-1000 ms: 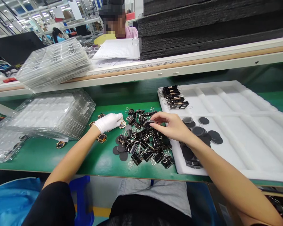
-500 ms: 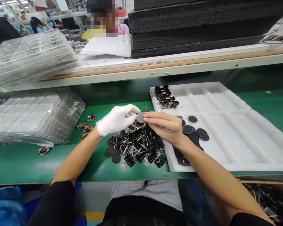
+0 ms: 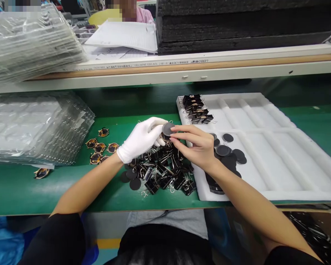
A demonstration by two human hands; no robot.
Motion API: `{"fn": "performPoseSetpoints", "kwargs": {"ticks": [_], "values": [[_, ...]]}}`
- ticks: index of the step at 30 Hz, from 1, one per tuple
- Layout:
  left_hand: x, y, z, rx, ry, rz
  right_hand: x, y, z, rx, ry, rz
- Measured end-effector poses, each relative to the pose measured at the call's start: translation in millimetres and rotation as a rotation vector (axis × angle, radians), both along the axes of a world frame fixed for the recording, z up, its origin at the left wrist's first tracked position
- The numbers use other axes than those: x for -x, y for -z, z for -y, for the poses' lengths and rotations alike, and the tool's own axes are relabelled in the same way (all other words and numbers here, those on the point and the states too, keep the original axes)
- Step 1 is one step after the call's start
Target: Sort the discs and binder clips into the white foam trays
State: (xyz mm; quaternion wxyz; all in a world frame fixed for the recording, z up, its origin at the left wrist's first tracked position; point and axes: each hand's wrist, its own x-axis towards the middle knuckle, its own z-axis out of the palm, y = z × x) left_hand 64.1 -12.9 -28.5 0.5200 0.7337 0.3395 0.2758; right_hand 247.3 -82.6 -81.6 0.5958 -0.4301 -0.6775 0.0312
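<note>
My left hand [image 3: 140,139], in a white glove, is closed around a gold-edged round watch part [image 3: 164,138]. A flat dark grey disc [image 3: 168,129] lies over that part and covers most of it. With bare fingertips, my right hand [image 3: 198,147] grips the disc at its right edge. Below both hands is a heap of black binder clips [image 3: 165,171] with silver handles. Several loose grey discs [image 3: 135,184] lie to the heap's left. More gold and black watch parts [image 3: 99,148] rest on the green bench farther left.
On the right, a white foam tray [image 3: 267,158] carries dark discs [image 3: 228,162] and a row of clipped pieces [image 3: 197,109]. Stacked clear plastic trays [image 3: 30,129] stand at left. A shelf edge [image 3: 143,77] crosses behind, bearing black foam slabs [image 3: 237,29]. A person in pink [image 3: 143,15] sits beyond.
The view has tilted down and shifted slightly. My right fingers have spread somewhat and shifted along the disc's edge. The disc stays over the watch part in my left hand.
</note>
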Motion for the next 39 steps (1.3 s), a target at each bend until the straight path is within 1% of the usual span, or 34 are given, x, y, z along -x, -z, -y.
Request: {"fn": "performPoseSetpoints", "kwargs": {"ticks": [3, 6, 8, 11, 14, 16, 18, 19, 21, 23, 25, 27, 29, 31, 33, 35, 37, 39], "values": [[-2.9, 1.4, 5.3, 0.098, 0.012, 0.115, -0.7, 0.6, -0.6, -0.025, -0.005, -0.026], [-7.6, 3.3, 8.9, 0.091, -0.028, 0.105, -0.9, 1.5, -0.2, -0.058, -0.082, -0.088], [-10.2, 5.5, 9.4, 0.050, -0.079, 0.097, -0.3, 2.3, 0.0, -0.012, -0.143, -0.172], [-11.8, 9.4, 8.8, -0.001, -0.152, 0.141, 1.0, 2.9, -1.0, 0.116, -0.197, -0.354], [-11.5, 12.8, 8.5, -0.098, -0.189, 0.171, 2.1, 2.0, -3.7, 0.263, -0.265, -0.557], [-11.6, 15.6, 8.5, -0.160, -0.195, 0.171, 2.3, 0.9, -5.4, 0.385, -0.317, -0.709], [-12.6, 19.7, 8.5, -0.214, -0.188, 0.152, 2.2, 0.2, -6.1, 0.476, -0.335, -0.817], [-13.4, 22.0, 8.5, -0.249, -0.185, 0.133, 2.2, 0.1, -6.1, 0.509, -0.334, -0.832], [-14.5, 25.2, 8.1, -0.371, -0.185, 0.069, 2.1, 0.6, -5.4, 0.579, -0.340, -0.804], [-12.8, 23.3, 5.5, -0.525, -0.182, -0.013, 1.6, 1.3, -4.4, 0.663, -0.374, -0.749], [-5.3, 13.9, -2.2, -0.609, -0.146, -0.106, 0.3, 1.3, -3.2, 0.702, -0.395, -0.726], [8.6, -1.1, -16.2, -0.608, -0.083, -0.239, -1.9, -0.1, -2.4, 0.689, -0.384, -0.734], [26.5, -15.1, -34.0, -0.619, -0.021, -0.467, -4.5, -2.1, -2.0, 0.673, -0.364, -0.753], [42.7, -21.3, -50.2, -0.638, 0.069, -0.708, -6.7, -3.8, -2.1, 0.674, -0.357, -0.772], [51.8, -17.2, -60.1, -0.646, 0.224, -0.845, -8.1, -4.7, -2.2, 0.694, -0.363, -0.790], [51.7, -6.0, -62.4, -0.715, 0.367, -0.898, -8.5, -4.6, -2.3, 0.724, -0.375, -0.800], [44.4, 6.6, -59.9, -0.871, 0.438, -0.941, -8.4, -3.7, -2.3, 0.742, -0.388, -0.804], [35.5, 15.6, -56.9, -1.029, 0.473, -0.960, -8.1, -2.6, -2.6, 0.752, -0.411, -0.810]]}}
